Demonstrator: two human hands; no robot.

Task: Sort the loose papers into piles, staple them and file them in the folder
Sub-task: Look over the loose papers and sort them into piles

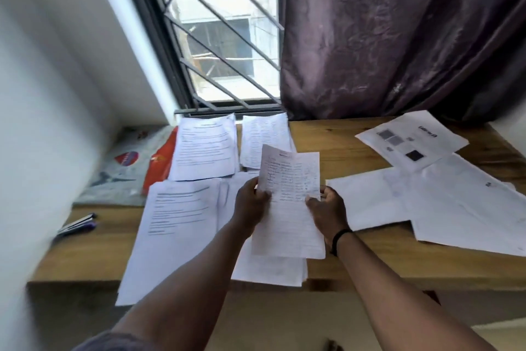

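At the centre of the frame both hands hold up a white sheet covered with handwritten lines (289, 177), its top tilted away toward the window. The left hand (252, 202) pinches the sheet's lower left edge, thumb on the front, and the right hand (327, 208), with a black band on its wrist, grips the lower right edge with curled fingers. Below the hands a longer white page (287, 234) hangs toward the near edge of the light wooden table (370, 262), over more white paper lying there.

Left of centre lies a large white printed page (173, 234) that overhangs the table's front edge. Above it, toward the window, rest a stack of printed white sheets (206, 148) and, just right of it, a stack of densely lined sheets (263, 137). At the right of the frame, blank white sheets (427, 202) spread across the table, with a printed page bearing dark squares (410, 140) above them.

At the left, an orange-red flat folder (160, 161) lies on a grey printed mat (119, 171), partly under the paper stack. Dark pens (78, 224) lie near the table's left edge. A purple curtain (398, 37) hangs at upper right beside the barred window (225, 31).
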